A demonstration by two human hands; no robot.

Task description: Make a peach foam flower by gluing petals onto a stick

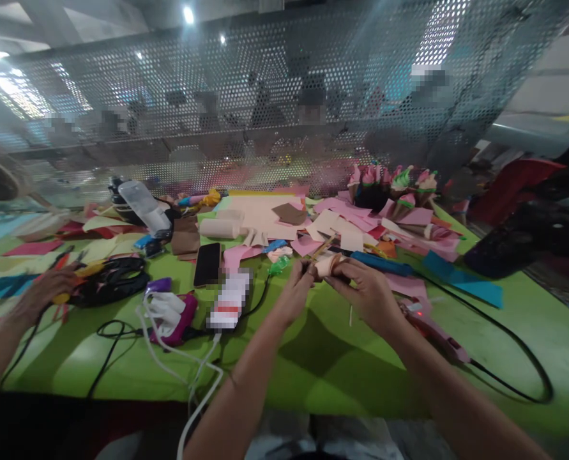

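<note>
A small rolled piece of light peach material (327, 265) is held between my two hands above the green table (332, 358). My left hand (299, 289) pinches its left side with thumb and fingers. On the right side, my right hand (364, 289) closes its fingers round the piece's edge. A blue tool (382, 263) with a black cable lies just behind my right hand. Beside my right forearm rests a pink glue gun (437, 332) with a small red light. Sheets and scraps in peach and pink (265, 217) lie beyond my hands.
Another person's hand (49, 291) works at the left. A dark phone (207, 264), a second phone (230, 300), a magenta power strip (181, 319) and white cables are left of my arms. Ice-cream-shaped pieces (402, 182) stand at the back right, before a perforated metal screen (265, 96).
</note>
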